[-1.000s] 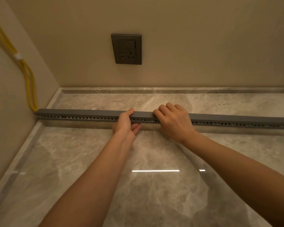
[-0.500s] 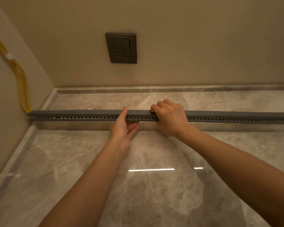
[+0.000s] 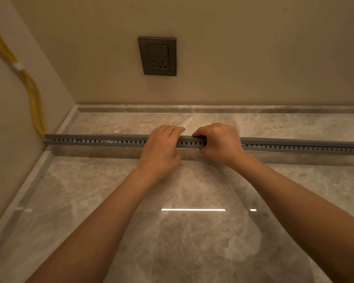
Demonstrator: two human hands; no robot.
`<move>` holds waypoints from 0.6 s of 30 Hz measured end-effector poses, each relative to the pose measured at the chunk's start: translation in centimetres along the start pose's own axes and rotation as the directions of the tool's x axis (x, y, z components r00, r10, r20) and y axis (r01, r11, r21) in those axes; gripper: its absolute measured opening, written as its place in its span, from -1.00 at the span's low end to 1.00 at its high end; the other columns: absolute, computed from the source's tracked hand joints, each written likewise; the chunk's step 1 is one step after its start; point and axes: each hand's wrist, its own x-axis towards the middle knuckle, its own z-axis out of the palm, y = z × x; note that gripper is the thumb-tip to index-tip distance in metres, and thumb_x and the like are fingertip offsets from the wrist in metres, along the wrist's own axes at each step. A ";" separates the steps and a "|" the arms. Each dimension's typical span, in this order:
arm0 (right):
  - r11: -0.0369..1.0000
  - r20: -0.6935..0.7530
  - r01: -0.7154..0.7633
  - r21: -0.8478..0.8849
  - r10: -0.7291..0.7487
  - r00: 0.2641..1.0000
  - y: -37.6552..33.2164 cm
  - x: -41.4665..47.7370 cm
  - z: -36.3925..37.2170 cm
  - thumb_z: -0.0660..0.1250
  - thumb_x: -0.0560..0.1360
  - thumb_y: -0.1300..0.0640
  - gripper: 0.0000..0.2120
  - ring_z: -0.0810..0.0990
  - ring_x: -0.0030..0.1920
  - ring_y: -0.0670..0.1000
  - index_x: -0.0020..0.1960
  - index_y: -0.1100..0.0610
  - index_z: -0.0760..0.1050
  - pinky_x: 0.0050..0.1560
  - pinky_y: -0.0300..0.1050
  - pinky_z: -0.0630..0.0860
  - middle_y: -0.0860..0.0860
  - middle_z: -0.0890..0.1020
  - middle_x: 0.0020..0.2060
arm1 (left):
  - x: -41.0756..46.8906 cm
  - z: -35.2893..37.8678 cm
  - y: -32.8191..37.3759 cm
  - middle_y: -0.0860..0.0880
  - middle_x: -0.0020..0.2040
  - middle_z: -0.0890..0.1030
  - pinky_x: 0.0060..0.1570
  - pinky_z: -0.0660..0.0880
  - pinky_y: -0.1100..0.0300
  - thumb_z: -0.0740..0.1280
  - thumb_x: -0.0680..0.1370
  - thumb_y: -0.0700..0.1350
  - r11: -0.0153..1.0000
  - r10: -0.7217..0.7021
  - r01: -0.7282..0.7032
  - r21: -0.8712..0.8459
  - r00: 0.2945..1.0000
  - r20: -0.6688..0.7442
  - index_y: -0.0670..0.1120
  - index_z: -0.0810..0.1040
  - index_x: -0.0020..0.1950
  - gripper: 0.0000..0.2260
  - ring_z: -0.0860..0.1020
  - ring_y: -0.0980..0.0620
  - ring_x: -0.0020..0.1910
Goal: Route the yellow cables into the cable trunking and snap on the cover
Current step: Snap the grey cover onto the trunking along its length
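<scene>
A long grey slotted cable trunking [image 3: 102, 140] lies across the marble floor from the left wall to the right edge of view, with its cover on top. Yellow cables [image 3: 34, 99] run down the left wall, bound by a white tie, and enter the trunking's left end. My left hand [image 3: 161, 150] lies over the trunking near its middle, fingers stretched across the top. My right hand [image 3: 219, 142] is just to its right, fingers curled over the cover and thumb under the front side.
A dark wall socket [image 3: 157, 56] sits on the back wall above the trunking. A marble skirting [image 3: 213, 109] runs along the wall's foot. The glossy floor [image 3: 192, 231] reflects a light strip in front of me.
My left hand has shifted from gripping the trunking's front with the thumb up to lying flat over its top. The right hand has stayed in place on the cover.
</scene>
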 end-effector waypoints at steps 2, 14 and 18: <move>1.000 -0.020 0.000 0.016 0.001 1.000 -0.1 -0.2 0.0 0.36 0.28 0.23 -0.72 0.58 -0.27 0.08 -0.03 0.03 0.64 -0.35 -0.13 0.42 0.00 0.67 -0.31 | 1.3 0.7 0.2 -0.03 0.13 0.51 0.15 0.36 0.12 0.34 0.44 -0.14 0.993 0.043 -0.054 0.102 0.993 0.107 -0.08 0.41 0.28 -0.59 0.46 -0.03 0.12; 0.993 -0.107 0.120 0.004 -0.118 0.987 0.4 -1.7 0.5 0.40 0.24 0.29 -0.75 0.58 -0.32 0.08 -0.11 0.09 0.64 -0.50 -0.13 0.44 0.00 0.65 -0.37 | 3.3 0.9 0.0 -0.10 -0.05 0.58 -0.21 0.28 0.14 0.27 0.53 0.01 0.932 0.183 -0.266 0.247 0.931 0.315 -0.14 0.51 0.04 -0.76 0.53 -0.09 -0.10; 0.986 -0.065 0.163 -0.034 -0.165 0.984 0.6 -1.8 0.3 0.43 0.26 0.25 -0.78 0.58 -0.28 0.08 -0.09 0.12 0.63 -0.51 -0.20 0.31 0.01 0.65 -0.33 | 3.5 0.8 -0.1 -0.10 -0.06 0.58 -0.21 0.28 0.14 0.24 0.53 0.02 0.918 0.194 -0.288 0.272 0.925 0.326 -0.13 0.50 0.04 -0.77 0.52 -0.09 -0.12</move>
